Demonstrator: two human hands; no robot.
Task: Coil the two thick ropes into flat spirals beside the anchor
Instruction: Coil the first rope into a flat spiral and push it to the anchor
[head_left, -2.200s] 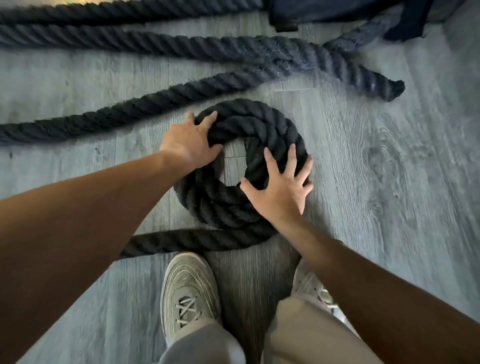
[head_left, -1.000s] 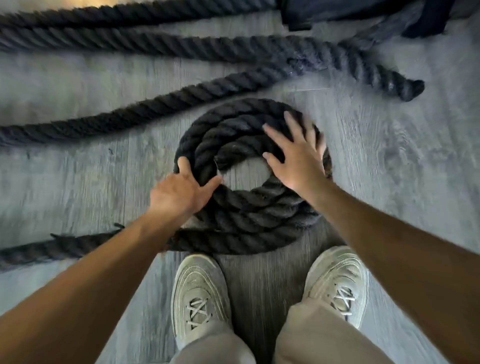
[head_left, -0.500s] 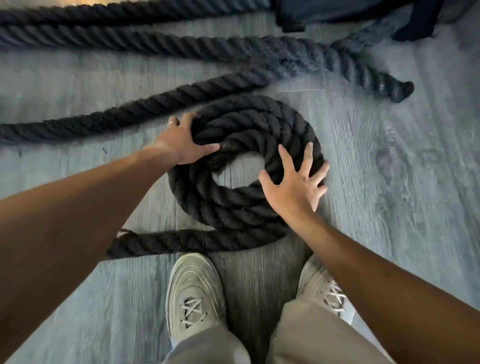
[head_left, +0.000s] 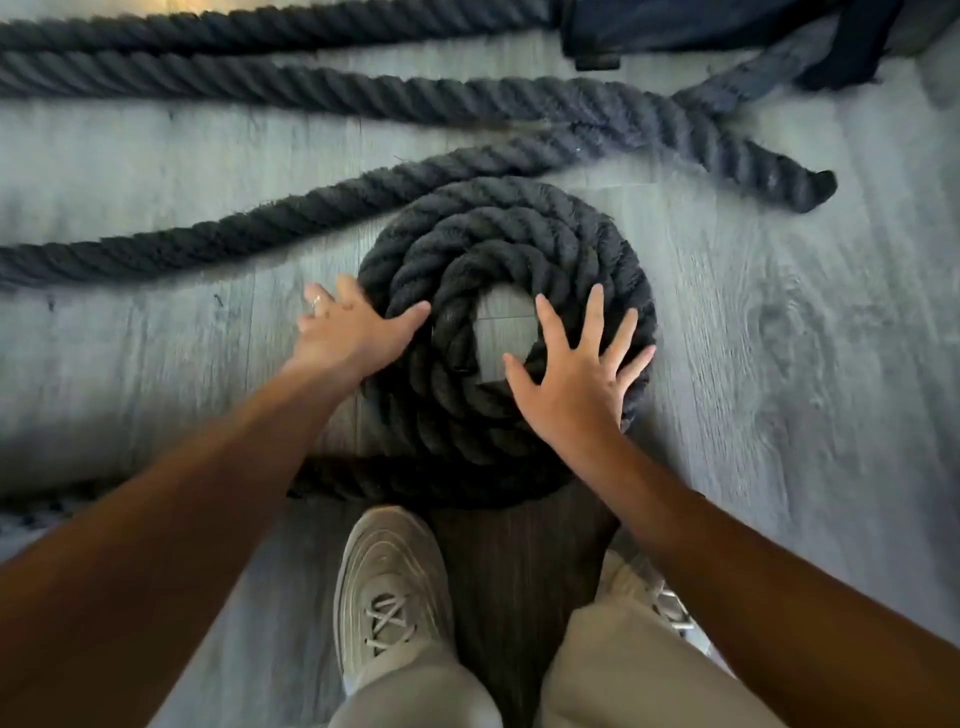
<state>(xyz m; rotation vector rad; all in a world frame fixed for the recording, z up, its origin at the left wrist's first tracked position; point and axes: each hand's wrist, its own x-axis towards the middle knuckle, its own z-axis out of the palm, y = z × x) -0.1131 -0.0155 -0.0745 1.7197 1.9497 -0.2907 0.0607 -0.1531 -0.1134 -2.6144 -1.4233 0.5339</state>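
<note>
A thick dark rope is wound into a flat coil (head_left: 498, 228) on the grey wood floor, with a small bare gap at its centre. Its tail (head_left: 363, 480) runs off to the left along the coil's near edge. My left hand (head_left: 353, 332) presses against the coil's left rim, thumb lying over the rope and fingers spread. My right hand (head_left: 571, 379) lies flat on the coil's right side with its fingers fanned apart. More stretched rope (head_left: 363, 93) lies beyond the coil, and one frayed end (head_left: 815, 189) points right. A dark anchor fitting (head_left: 675, 26) sits at the top right.
A diagonal length of rope (head_left: 208, 239) passes just behind the coil, nearly touching its far rim. My two pale shoes (head_left: 389, 587) (head_left: 639, 587) stand close to the coil's near edge. Bare floor (head_left: 805, 364) stretches to the right of the coil.
My left hand has slid from the coil's upper left down to its left rim. My right hand stays on the right side. The rope tail now reaches further left.
</note>
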